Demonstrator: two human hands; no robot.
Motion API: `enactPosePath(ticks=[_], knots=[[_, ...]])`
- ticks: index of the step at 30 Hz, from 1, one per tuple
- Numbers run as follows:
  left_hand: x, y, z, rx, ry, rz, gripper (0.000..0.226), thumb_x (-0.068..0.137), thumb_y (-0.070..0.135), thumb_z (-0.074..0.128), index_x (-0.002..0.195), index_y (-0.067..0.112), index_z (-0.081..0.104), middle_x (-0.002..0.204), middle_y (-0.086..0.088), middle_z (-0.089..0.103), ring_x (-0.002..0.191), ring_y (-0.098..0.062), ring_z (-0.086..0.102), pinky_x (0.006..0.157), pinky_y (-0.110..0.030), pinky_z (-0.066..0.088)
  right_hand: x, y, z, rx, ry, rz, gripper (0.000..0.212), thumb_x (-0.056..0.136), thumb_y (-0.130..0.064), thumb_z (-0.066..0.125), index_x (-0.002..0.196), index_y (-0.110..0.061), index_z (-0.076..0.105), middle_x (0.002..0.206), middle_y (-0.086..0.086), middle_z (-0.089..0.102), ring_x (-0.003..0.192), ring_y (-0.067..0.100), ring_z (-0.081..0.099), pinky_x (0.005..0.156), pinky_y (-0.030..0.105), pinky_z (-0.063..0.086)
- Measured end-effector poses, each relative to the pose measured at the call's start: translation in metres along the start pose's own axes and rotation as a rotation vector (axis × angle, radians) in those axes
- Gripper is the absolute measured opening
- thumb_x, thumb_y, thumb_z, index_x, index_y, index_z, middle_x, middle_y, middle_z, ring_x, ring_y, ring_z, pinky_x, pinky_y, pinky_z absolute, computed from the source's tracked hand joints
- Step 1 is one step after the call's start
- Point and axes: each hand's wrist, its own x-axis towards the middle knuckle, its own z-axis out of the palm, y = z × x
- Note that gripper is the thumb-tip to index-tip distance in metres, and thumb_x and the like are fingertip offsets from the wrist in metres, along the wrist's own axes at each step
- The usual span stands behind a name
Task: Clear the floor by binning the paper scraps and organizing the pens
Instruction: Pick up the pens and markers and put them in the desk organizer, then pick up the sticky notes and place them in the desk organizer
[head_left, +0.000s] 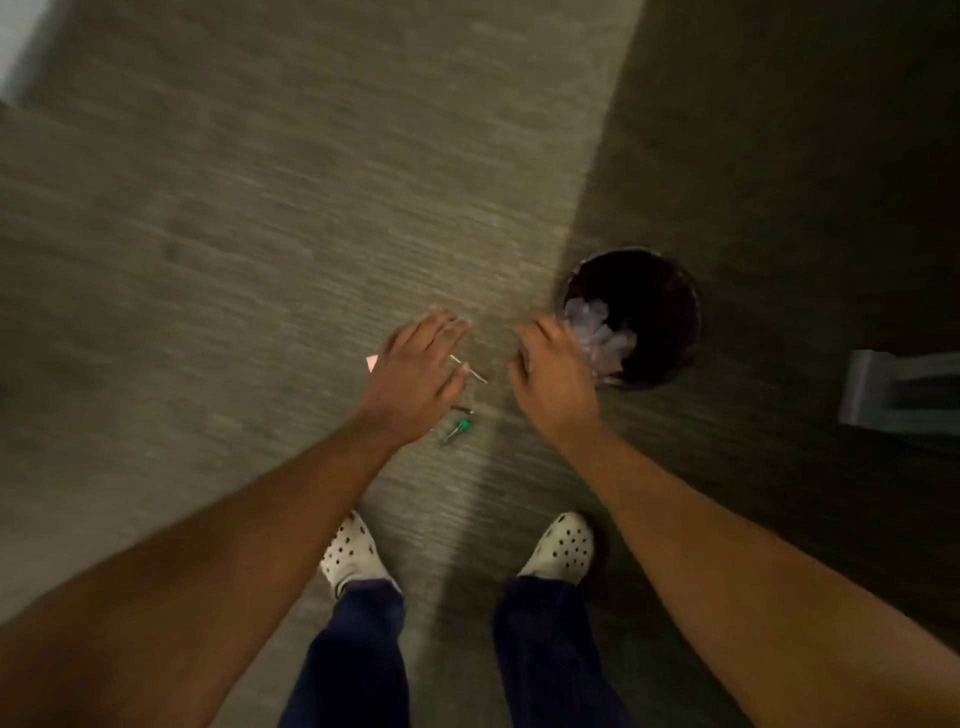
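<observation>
A round dark bin (680, 312) stands on the carpet at the right, with crumpled white paper scraps (597, 332) inside. My right hand (553, 371) hovers beside its left rim, fingers loosely curled, holding nothing I can see. My left hand (418, 371) is spread flat above the floor, fingers apart. Under and beside it lie a pink paper scrap (372, 362), a thin pale pen (470, 369) and a green-capped pen (458, 428). The frame is motion-blurred.
Grey-green carpet spreads to the left and far side; the right part lies in shadow. A pale grey piece of furniture (893, 395) sits at the right edge. My feet in white perforated clogs (353, 556) stand just behind the pens.
</observation>
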Motion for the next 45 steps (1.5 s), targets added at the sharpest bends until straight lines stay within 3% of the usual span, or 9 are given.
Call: enactPosePath(ticks=[8,15,19,24,30,36,39,42,45], knots=[[-0.048,-0.165,0.137,-0.034,-0.209,-0.114,0.067,0.087,0.040,0.052,0.150,0.019,0.045,0.154,-0.004,0.046,0.144,-0.030,0.040,0.113,-0.052,0.044,-0.011,0.038,0.224,-0.063,-0.278,0.046,0.033,0.091,-0.009,0.059,0.123,-0.010,0.069,0.120,0.011,0.064,0.113,0.034,0.060,0.101,0.044,0.051],[-0.046,-0.245,0.253,-0.082,-0.339,-0.240,0.057,0.092,0.020,0.066,0.147,0.013,0.051,0.143,-0.014,0.051,0.121,-0.037,0.059,0.104,-0.047,0.049,-0.006,0.073,0.340,-0.148,-0.563,0.059,0.032,0.095,-0.014,0.059,0.125,-0.009,0.069,0.129,0.013,0.062,0.120,0.034,0.059,0.104,0.042,0.050],[-0.031,-0.274,0.306,-0.094,-0.382,-0.381,0.051,0.091,0.018,0.073,0.139,0.009,0.056,0.140,-0.016,0.051,0.120,-0.038,0.060,0.103,-0.043,0.047,0.014,0.088,0.377,-0.135,-0.552,0.014,0.031,0.097,-0.012,0.057,0.125,-0.009,0.069,0.127,0.014,0.063,0.116,0.035,0.060,0.099,0.043,0.051],[-0.026,-0.287,0.342,-0.027,-0.416,-0.460,0.076,0.078,0.029,0.088,0.138,0.006,0.048,0.142,-0.020,0.045,0.127,-0.039,0.050,0.106,-0.047,0.044,0.049,0.093,0.400,-0.121,-0.509,-0.005,0.026,0.098,-0.012,0.055,0.119,-0.008,0.069,0.124,0.014,0.065,0.116,0.032,0.060,0.099,0.041,0.049],[-0.042,-0.300,0.338,-0.214,-0.387,-0.644,0.036,0.089,0.027,0.079,0.111,0.001,0.069,0.115,-0.027,0.069,0.109,-0.042,0.065,0.081,-0.044,0.046,0.108,0.064,0.419,-0.072,-0.455,-0.074,0.031,0.099,-0.011,0.055,0.128,-0.010,0.065,0.132,0.012,0.062,0.125,0.030,0.057,0.105,0.040,0.045],[-0.101,-0.298,0.315,-0.389,-0.200,-0.659,0.026,0.102,0.025,0.062,0.115,0.002,0.064,0.107,-0.024,0.067,0.098,-0.042,0.064,0.075,-0.042,0.040,0.156,0.029,0.457,-0.223,-0.523,-0.209,0.051,0.095,-0.007,0.065,0.144,-0.008,0.050,0.146,0.013,0.048,0.134,0.036,0.047,0.105,0.045,0.046],[-0.117,-0.297,0.309,-0.486,-0.095,-0.696,0.026,0.103,0.025,0.060,0.117,0.003,0.063,0.100,-0.021,0.070,0.089,-0.040,0.066,0.073,-0.046,0.050,0.159,0.031,0.477,-0.360,-0.610,-0.242,0.063,0.090,-0.010,0.074,0.146,-0.006,0.045,0.149,0.017,0.044,0.138,0.039,0.042,0.106,0.048,0.048],[-0.113,-0.294,0.305,-0.535,-0.006,-0.774,0.036,0.101,0.030,0.064,0.129,0.007,0.058,0.105,-0.020,0.072,0.091,-0.039,0.068,0.076,-0.050,0.054,0.156,0.044,0.492,-0.329,-0.551,-0.107,0.062,0.088,-0.016,0.078,0.142,-0.008,0.050,0.145,0.021,0.050,0.137,0.039,0.044,0.111,0.043,0.043],[-0.097,-0.287,0.299,-0.674,0.094,-0.875,0.038,0.101,0.026,0.063,0.132,0.006,0.054,0.117,-0.019,0.070,0.102,-0.038,0.068,0.086,-0.053,0.056,0.151,0.052,0.492,-0.077,-0.433,0.156,0.037,0.094,-0.013,0.070,0.130,-0.006,0.063,0.135,0.019,0.063,0.128,0.035,0.057,0.104,0.038,0.046]])
